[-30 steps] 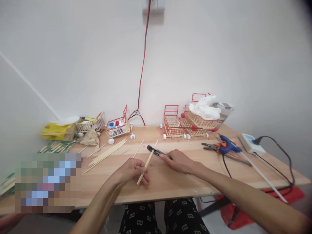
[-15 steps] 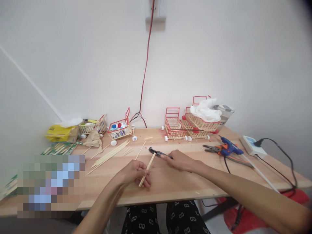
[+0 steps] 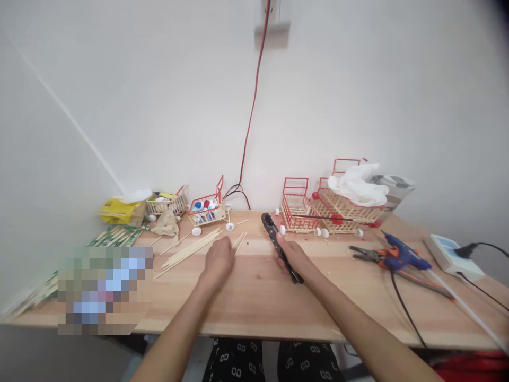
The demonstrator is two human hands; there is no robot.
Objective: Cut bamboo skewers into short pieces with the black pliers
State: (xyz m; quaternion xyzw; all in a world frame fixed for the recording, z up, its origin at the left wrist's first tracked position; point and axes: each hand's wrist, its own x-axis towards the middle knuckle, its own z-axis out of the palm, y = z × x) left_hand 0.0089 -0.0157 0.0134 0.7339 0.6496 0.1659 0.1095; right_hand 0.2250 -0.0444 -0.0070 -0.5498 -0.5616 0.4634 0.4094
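My left hand (image 3: 220,260) is closed, knuckles up, low over the tabletop; its fingertips are hidden. Short thin bamboo sticks (image 3: 240,241) poke out beyond its right side. Left of that hand lies a bundle of longer bamboo sticks (image 3: 190,251). My right hand (image 3: 292,255) grips black wire strippers (image 3: 272,231) by the handles, the head pointing up and away from me. Nothing shows between the tool's jaws. Behind the tool stands a small stick-built shopping cart (image 3: 299,208) with red edging and white wheels.
More small carts line the wall: one with coloured caps (image 3: 207,211), another under a white plastic bag (image 3: 358,184). At right lie pliers (image 3: 369,254), a blue glue gun (image 3: 405,253) with its cord, and a power strip (image 3: 453,257). A yellow bag (image 3: 119,211) sits at back left.
My left hand has moved forward and turned knuckles up, taking its sticks to the short ones on the table. My right hand has drawn the wire strippers away and angled them upright. The view shifted.
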